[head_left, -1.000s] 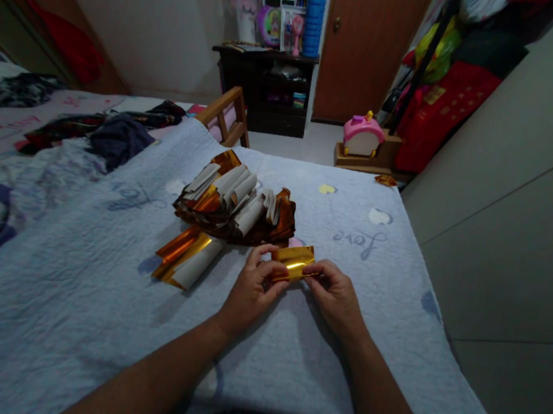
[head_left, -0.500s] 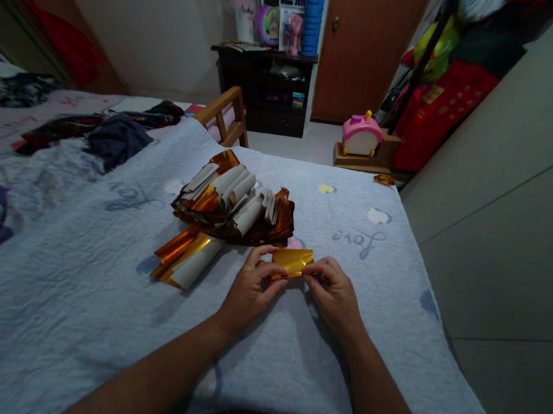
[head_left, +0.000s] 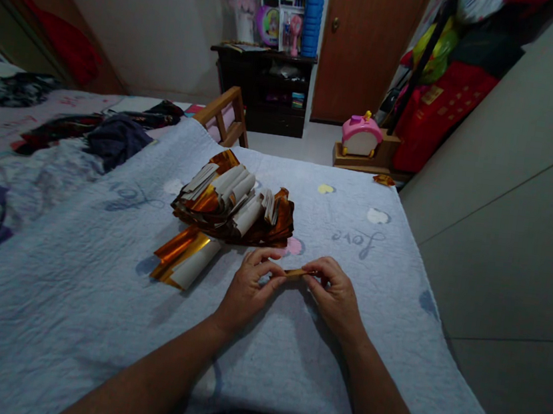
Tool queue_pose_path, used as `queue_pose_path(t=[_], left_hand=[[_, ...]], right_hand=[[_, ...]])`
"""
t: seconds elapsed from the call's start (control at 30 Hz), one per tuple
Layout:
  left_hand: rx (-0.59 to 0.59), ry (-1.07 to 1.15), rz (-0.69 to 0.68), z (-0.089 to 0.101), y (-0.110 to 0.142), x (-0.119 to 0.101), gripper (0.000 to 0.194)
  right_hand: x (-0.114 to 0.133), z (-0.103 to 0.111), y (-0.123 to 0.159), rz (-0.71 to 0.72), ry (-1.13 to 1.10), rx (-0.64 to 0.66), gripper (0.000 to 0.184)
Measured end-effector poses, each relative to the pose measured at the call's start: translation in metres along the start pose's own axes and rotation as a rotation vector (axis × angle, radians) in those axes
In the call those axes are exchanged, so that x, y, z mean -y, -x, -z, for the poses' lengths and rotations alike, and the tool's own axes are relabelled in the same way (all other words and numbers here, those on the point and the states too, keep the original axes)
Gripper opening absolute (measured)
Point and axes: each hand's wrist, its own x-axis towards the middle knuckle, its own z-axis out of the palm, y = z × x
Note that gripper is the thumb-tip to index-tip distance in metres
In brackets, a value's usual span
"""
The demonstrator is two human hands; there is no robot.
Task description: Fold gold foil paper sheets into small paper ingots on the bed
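Note:
My left hand (head_left: pixel 249 285) and my right hand (head_left: pixel 334 293) pinch the two ends of a small gold foil paper (head_left: pixel 294 273), folded down into a thin strip just above the pale blue quilt (head_left: pixel 96 279). Behind my hands lies a heap of folded gold-and-white foil papers (head_left: pixel 234 205). To the left of my left hand, a separate gold foil sheet with a white underside (head_left: pixel 184 257) lies flat on the quilt.
Dark clothes (head_left: pixel 114 133) lie bunched at the back left of the bed. A wooden chair (head_left: pixel 224 117) stands past the bed's far edge. A pink toy (head_left: pixel 362 135) sits on the floor near a dark shelf unit (head_left: pixel 271 89). A grey wardrobe (head_left: pixel 520 196) lines the right side.
The gold paper stood up as a broad flap between my fingers before; now it is folded down into a narrow strip. My hands have stayed in about the same place.

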Motion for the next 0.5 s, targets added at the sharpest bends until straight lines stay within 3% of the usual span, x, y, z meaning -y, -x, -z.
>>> queue_pose_path(t=[0.2, 0.5], left_hand=[[0.089, 0.206, 0.229, 0.0007, -0.0007, -0.0038, 0.015], [0.096, 0.359, 0.305, -0.0020, 0.0004, -0.0029, 0.015]], right_hand=[[0.0066, 0.0014, -0.0006, -0.032, -0.028, 0.000, 0.008], [0.0086, 0.0019, 0.0024, -0.167, -0.154, 0.051, 0.013]])
